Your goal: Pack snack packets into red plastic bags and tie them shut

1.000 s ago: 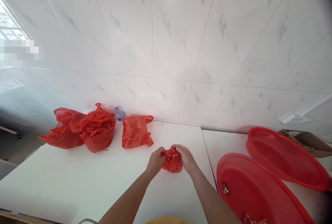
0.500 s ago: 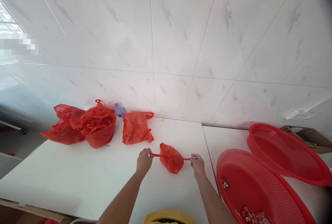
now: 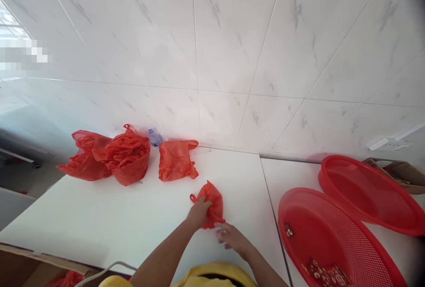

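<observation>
A small red plastic bag [image 3: 215,199] with a handle loop sticking out on its left lies on the white table [image 3: 133,229]. My left hand [image 3: 199,211] is closed on the bag's left side, with the fingers pressed into the plastic. Just below the bag's lower right corner is my right hand [image 3: 231,237], its fingers apart and slightly blurred; the fingertips come close to the bag's edge, and I cannot tell whether they touch. What the bag contains is hidden.
Toward the wall stand a flat red bag [image 3: 177,160], a plastic bottle [image 3: 154,138] and two bulging red bags [image 3: 128,158]. On the right are two red baskets, the nearer basket [image 3: 308,216] holding small wrapped packets [image 3: 327,273], beside a cardboard box [image 3: 395,172]. A pale cable [image 3: 109,265] crosses the front edge.
Both hands were pulling the bag's handles out sideways. Now the right hand has let go and moved down, while the left has moved onto the bag's body. The bag has turned and shifted slightly left.
</observation>
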Tool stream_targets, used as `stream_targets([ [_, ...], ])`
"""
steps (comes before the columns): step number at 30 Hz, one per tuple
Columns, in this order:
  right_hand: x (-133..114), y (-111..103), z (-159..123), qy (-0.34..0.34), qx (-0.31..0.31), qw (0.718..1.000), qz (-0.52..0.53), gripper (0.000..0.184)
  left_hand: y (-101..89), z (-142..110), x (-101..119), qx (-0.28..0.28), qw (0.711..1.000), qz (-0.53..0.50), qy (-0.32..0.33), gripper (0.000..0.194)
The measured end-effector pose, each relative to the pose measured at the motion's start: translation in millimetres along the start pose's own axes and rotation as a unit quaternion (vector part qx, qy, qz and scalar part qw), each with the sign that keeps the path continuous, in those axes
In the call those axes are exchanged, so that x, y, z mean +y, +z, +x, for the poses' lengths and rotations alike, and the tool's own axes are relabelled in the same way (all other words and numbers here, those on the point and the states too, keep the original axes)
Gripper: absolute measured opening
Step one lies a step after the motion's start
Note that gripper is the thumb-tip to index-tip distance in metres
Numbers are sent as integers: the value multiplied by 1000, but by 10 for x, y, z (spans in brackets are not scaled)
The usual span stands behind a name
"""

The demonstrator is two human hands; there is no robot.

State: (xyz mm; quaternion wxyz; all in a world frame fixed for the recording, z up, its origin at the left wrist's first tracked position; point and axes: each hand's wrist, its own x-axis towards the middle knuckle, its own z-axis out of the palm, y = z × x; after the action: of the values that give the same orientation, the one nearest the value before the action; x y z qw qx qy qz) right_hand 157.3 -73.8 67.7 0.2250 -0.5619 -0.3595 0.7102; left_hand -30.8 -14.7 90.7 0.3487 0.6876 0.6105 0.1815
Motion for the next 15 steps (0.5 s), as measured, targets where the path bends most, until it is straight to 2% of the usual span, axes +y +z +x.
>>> stream_targets([
  [1,77,-27,-31,10,-1,1000,-3,41,-41,-42,-108,1,1000,15,-13,24],
  [3,220,-161,-88,28,23,999,-5,38,-216,-146,-334,11,998,36,-42,16],
  [7,450,-507,-149,75,90,993,10,35,-808,-414,-740,49,989,92,-108,19],
  [9,525,-610,-161,93,108,990,22,34,-1108,-538,-884,71,979,122,-146,20],
  [12,567,-654,-170,106,127,986,35,33,-1405,-610,-958,123,954,177,-208,33],
  [15,521,-632,-169,107,139,984,42,33,-1472,-464,-817,184,932,217,-223,56],
])
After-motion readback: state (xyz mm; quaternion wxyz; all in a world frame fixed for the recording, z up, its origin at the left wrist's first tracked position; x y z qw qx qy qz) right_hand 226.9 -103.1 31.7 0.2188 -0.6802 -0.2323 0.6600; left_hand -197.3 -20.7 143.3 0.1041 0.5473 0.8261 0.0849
